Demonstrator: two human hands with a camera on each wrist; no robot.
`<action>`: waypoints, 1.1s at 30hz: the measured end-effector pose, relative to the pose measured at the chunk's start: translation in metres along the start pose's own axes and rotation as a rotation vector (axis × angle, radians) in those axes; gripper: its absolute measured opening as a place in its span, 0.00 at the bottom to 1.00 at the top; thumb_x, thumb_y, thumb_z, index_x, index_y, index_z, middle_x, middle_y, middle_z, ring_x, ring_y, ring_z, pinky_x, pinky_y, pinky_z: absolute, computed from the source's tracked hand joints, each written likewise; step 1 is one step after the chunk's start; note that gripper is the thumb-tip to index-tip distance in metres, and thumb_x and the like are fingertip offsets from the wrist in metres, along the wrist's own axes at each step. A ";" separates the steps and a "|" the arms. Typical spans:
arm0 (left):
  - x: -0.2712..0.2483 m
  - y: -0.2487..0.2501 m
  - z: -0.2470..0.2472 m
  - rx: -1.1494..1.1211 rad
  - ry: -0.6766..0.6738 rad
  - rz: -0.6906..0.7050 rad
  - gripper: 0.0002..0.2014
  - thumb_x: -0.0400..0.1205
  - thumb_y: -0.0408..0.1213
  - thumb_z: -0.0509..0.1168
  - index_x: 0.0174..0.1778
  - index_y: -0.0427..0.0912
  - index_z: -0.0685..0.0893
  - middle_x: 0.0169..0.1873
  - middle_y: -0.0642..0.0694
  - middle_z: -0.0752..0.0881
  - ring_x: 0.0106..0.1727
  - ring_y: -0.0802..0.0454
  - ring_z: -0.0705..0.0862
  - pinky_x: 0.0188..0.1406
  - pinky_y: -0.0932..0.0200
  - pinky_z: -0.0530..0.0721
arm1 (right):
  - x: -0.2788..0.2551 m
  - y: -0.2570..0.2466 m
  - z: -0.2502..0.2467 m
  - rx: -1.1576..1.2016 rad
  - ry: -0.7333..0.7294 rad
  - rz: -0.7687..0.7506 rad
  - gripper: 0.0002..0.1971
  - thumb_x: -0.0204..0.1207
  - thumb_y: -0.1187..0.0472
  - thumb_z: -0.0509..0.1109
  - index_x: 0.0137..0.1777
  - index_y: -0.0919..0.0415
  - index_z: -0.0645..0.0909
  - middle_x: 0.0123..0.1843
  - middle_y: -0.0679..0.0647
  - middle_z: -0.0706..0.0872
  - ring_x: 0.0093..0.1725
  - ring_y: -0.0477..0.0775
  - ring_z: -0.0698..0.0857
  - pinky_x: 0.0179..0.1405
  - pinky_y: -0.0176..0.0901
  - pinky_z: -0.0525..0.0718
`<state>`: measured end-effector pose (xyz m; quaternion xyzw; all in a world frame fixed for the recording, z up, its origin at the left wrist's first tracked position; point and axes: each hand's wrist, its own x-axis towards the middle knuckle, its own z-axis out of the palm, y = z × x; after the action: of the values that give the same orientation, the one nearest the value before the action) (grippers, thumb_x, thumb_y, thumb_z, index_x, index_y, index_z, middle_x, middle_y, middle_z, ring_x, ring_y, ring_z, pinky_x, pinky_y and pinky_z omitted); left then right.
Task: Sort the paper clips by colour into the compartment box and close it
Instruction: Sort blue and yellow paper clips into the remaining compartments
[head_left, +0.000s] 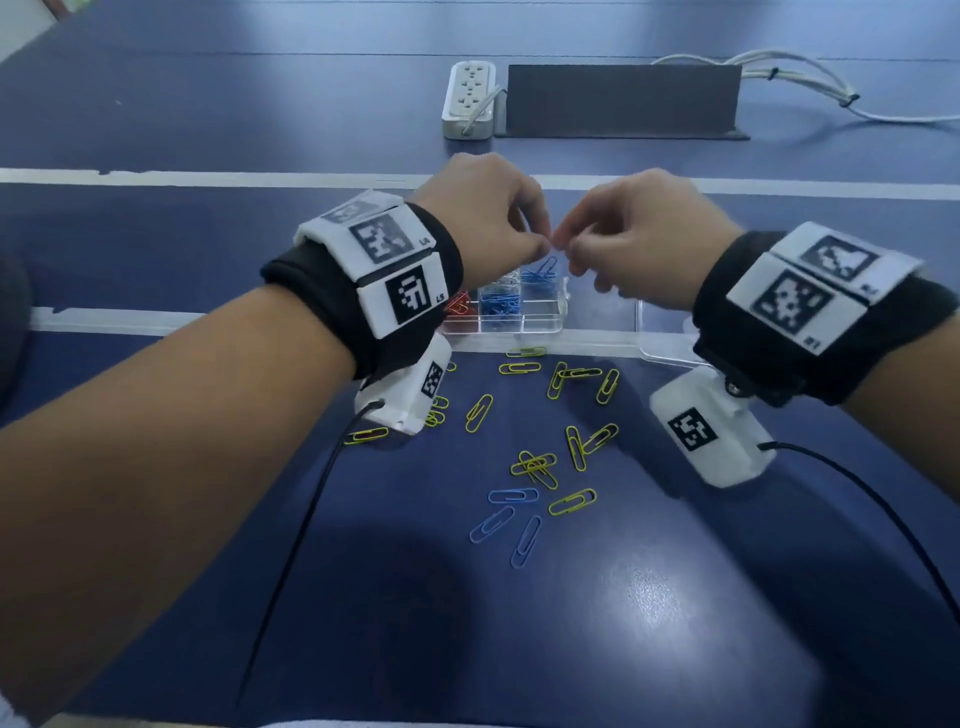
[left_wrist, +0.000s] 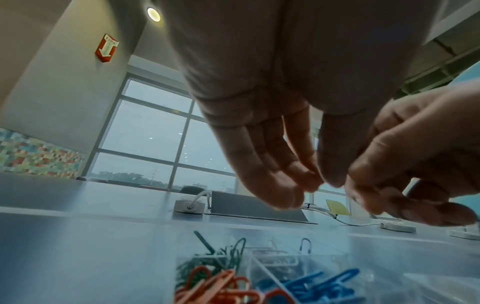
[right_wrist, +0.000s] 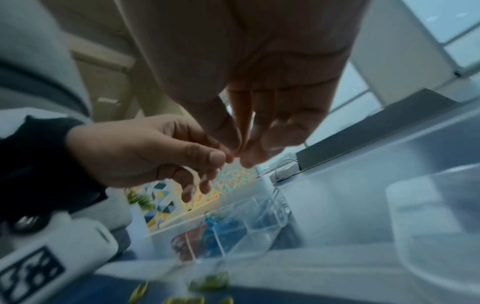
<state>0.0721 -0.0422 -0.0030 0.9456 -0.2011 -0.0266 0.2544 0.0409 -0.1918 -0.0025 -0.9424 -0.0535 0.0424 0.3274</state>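
My left hand (head_left: 543, 244) and right hand (head_left: 563, 247) meet fingertip to fingertip just above the clear compartment box (head_left: 561, 312). Both pinch at one spot, and a blue paper clip (head_left: 545, 266) hangs right below it over a back compartment. The box holds red clips (head_left: 457, 306) and blue clips (head_left: 498, 304); the left wrist view adds green clips (left_wrist: 207, 261) at the back. Loose yellow clips (head_left: 576, 447) and three loose blue clips (head_left: 511, 496) lie on the blue table in front. The pinch itself hides what sits between the fingertips (right_wrist: 228, 159).
The box's clear lid (head_left: 665, 332) lies open flat to the right. A white power strip (head_left: 469, 98), a dark upright panel (head_left: 621, 101) and white cables (head_left: 810, 83) sit at the back. Black wrist-camera cords trail over the near table.
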 end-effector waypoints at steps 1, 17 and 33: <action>-0.006 0.000 -0.001 0.044 -0.037 0.022 0.06 0.74 0.41 0.68 0.42 0.48 0.89 0.26 0.58 0.80 0.27 0.65 0.76 0.31 0.71 0.73 | -0.006 -0.002 0.002 -0.108 -0.045 -0.059 0.10 0.73 0.61 0.64 0.45 0.52 0.88 0.37 0.51 0.86 0.36 0.51 0.82 0.47 0.42 0.83; -0.102 0.001 0.001 0.385 -0.568 0.051 0.12 0.70 0.54 0.71 0.27 0.52 0.80 0.22 0.55 0.79 0.26 0.61 0.75 0.30 0.63 0.74 | -0.084 -0.041 0.048 -0.628 -0.612 -0.398 0.09 0.72 0.50 0.68 0.48 0.48 0.84 0.47 0.52 0.86 0.50 0.61 0.84 0.48 0.53 0.87; -0.124 0.022 0.027 0.468 -0.603 0.007 0.27 0.70 0.67 0.64 0.23 0.47 0.67 0.25 0.52 0.69 0.28 0.50 0.72 0.34 0.57 0.77 | -0.090 -0.021 0.042 -0.660 -0.597 -0.384 0.11 0.73 0.49 0.64 0.51 0.48 0.83 0.51 0.49 0.83 0.54 0.58 0.82 0.50 0.52 0.85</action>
<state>-0.0540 -0.0230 -0.0218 0.9271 -0.2709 -0.2559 -0.0391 -0.0547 -0.1613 -0.0180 -0.9157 -0.3286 0.2306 -0.0168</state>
